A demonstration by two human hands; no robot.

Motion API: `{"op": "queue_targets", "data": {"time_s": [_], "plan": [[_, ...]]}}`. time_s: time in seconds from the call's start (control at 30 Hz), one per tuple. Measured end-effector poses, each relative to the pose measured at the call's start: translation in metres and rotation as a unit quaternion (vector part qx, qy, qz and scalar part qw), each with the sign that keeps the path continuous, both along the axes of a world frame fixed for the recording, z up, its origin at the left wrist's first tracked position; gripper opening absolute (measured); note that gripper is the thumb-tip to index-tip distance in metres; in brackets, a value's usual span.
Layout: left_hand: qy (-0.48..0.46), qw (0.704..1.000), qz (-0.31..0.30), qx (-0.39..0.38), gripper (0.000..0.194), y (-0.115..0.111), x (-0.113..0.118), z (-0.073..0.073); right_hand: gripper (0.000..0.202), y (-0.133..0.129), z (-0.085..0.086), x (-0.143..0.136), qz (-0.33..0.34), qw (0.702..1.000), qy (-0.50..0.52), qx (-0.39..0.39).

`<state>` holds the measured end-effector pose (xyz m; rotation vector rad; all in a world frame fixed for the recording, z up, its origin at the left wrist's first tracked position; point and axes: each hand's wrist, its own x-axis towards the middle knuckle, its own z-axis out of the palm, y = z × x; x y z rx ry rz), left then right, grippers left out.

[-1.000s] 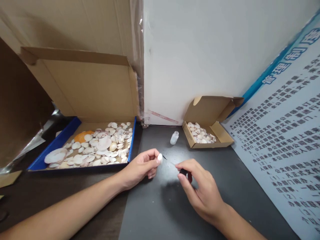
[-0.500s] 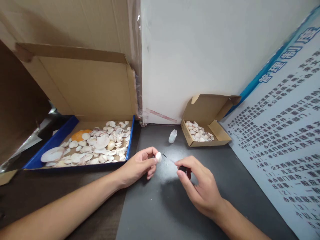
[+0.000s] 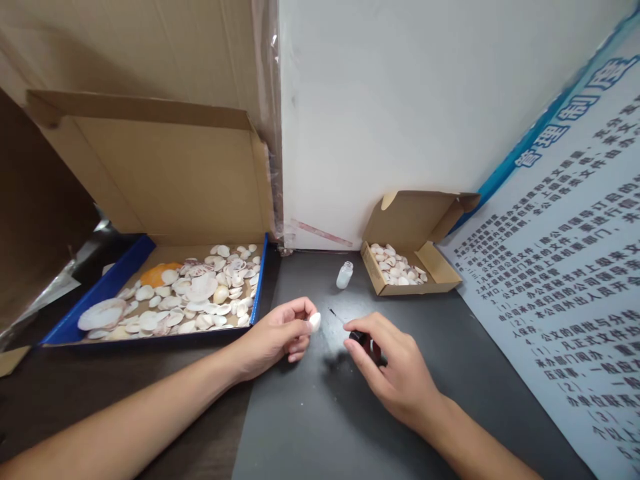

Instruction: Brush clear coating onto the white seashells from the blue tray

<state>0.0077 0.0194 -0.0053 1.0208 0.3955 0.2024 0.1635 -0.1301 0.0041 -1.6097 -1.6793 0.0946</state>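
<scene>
White shell point(image 3: 315, 323): pinched in the left hand's point(image 3: 286, 331) fingertips, above the grey surface point(image 3: 287, 433).
Black-handled brush point(image 3: 357, 337): gripped by the right hand point(image 3: 395, 365), tip just apart from the shell.
Grey surface: left edge passes beneath the left wrist point(image 3: 243, 363); open room spreads nearward from both hands.
Small bottle point(image 3: 344, 276): stands between the blue-edged box point(image 3: 259, 285) and the small carton point(image 3: 425, 289), touching neither.
Wall sign point(image 3: 575, 110): heading reads 管理制度.

Small rounded seashell point(image 3: 315, 323) near centre was white; slim black-capped brush point(image 3: 357, 336) had a dark tip. Small see-through bottle point(image 3: 344, 275) was whitish inside. Left shallow cardboard box point(image 3: 107, 284) had blue walls, brown inside; its rounded shells point(image 3: 201, 288) were white to cream, some streaked pink-brown, one piece point(image 3: 158, 275) orange. Far-right small cardboard box point(image 3: 420, 289) was brown. Right poster point(image 3: 545, 267) had dark characters on pale blue-grey.
</scene>
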Motion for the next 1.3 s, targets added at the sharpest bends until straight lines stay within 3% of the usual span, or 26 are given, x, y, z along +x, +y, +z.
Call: {"op": "queue_targets", "data": {"time_s": [0.13,0.33,0.5,0.7,0.9,1.3], "plan": [[0.004,1.000,-0.008,-0.014,0.020,0.0008,-0.0009,-0.0005,0.018,-0.0020,-0.0019,-0.0029,0.048,0.999,0.009,0.013],[0.007,1.000,-0.008,-0.012,0.019,0.0016,-0.0012,-0.0011,0.019,-0.0011,-0.0032,-0.0034,-0.016,1.000,0.026,-0.003],[-0.003,1.000,-0.023,-0.021,0.019,0.0022,-0.0009,-0.0019,0.020,-0.0005,-0.0025,-0.0024,0.020,0.999,0.040,0.007],[-0.004,1.000,-0.016,-0.025,0.018,0.0022,-0.0004,-0.0011,0.026,-0.0022,-0.0033,-0.0003,0.021,0.999,0.032,0.006],[0.002,1.000,-0.002,-0.028,0.018,0.0021,-0.0005,-0.0006,0.021,-0.0033,-0.0013,-0.0018,0.000,1.000,0.015,0.002],[-0.003,1.000,-0.003,-0.026,0.018,0.0018,0.0000,-0.0018,0.019,-0.0018,-0.0028,-0.0007,0.018,0.999,0.012,-0.025]]}}
